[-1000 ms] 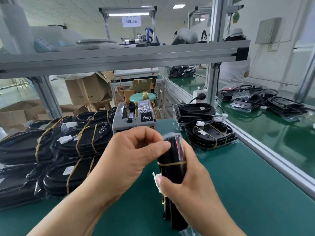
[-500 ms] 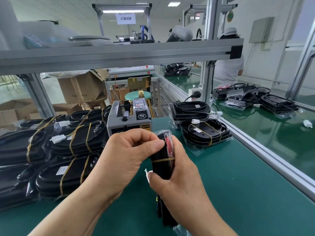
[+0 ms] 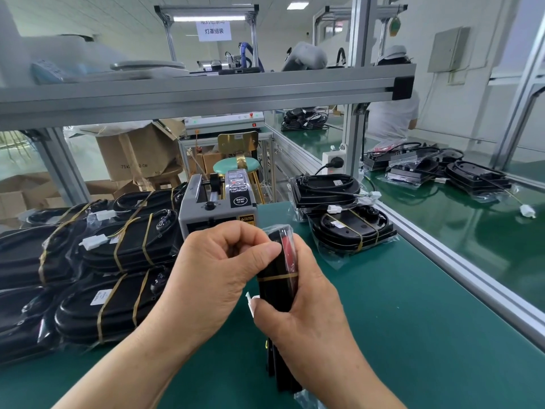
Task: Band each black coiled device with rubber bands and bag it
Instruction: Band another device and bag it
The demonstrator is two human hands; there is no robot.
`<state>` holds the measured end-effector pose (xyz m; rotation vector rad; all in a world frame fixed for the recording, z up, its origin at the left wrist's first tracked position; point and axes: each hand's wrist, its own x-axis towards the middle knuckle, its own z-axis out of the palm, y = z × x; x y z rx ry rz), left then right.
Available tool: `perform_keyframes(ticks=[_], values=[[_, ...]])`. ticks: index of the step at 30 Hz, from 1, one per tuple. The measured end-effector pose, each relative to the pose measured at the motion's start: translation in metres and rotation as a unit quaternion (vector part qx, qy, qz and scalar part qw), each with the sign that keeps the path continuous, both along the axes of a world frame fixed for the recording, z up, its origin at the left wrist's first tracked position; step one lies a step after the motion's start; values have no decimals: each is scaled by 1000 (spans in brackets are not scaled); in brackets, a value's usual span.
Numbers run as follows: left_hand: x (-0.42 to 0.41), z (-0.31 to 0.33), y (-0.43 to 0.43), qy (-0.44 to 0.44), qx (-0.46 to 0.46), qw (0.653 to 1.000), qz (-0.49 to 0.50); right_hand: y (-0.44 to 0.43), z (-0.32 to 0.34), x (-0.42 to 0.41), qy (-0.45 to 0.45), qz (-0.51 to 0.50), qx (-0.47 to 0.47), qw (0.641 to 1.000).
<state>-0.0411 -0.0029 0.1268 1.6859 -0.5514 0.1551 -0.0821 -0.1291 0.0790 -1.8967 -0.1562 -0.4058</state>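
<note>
Head view only; all readings come from it.

**Position.** The black coiled device (image 3: 275, 293) stands upright on its edge over the near edge of the bench (image 3: 413, 335), about mid-width. I cannot tell whether its lower end rests on the green surface, because the wrist hides it.

**Grips.**
- The right hand (image 3: 309, 317) is wrapped firmly round the device's middle.
- The left hand (image 3: 224, 270) is curled tight, thumb and forefinger pinching the clear bag (image 3: 278, 230) at the device's top end.
- One rubber band (image 3: 277, 276) crosses the body just above the right thumb.
- A white connector (image 3: 250, 302) sticks out on the left, beside that thumb.

**Step, my reading.** The bag is being seated over the banded unit. I see only one band.

**Risks.**
- The film is thin and held by a small pinch, so a hard pull could tear it or slip it free.
- The protruding connector could catch the film and stall the pull.
- Film dragged across the band could roll it along the body and loosen the coil.
- The unit is tall and narrow, so a slack right grip lets it topple.

**Nearby.** The tape dispenser (image 3: 218, 208) sits just behind the left hand. Bagged units (image 3: 118, 246) are stacked toward the left edge.
</note>
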Motion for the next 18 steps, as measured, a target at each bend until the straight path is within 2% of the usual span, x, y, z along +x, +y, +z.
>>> perform_keyframes(ticks=[5,10,13,15,18], values=[[-2,-2,-3,-33,5,999,26,0,0,0,-1,-1,3,1000],[-2,-7,-2,-82,67,989,98,1,1,1,-6,2,-3,1000],[-3,-8,0,-100,66,983,137,3,1,2,-8,-6,-17,1000],[-1,-10,1,-83,53,983,153,3,0,2,-11,-7,-23,1000],[1,-10,-2,-4,-22,993,114,3,0,2,-18,-1,-25,1000]])
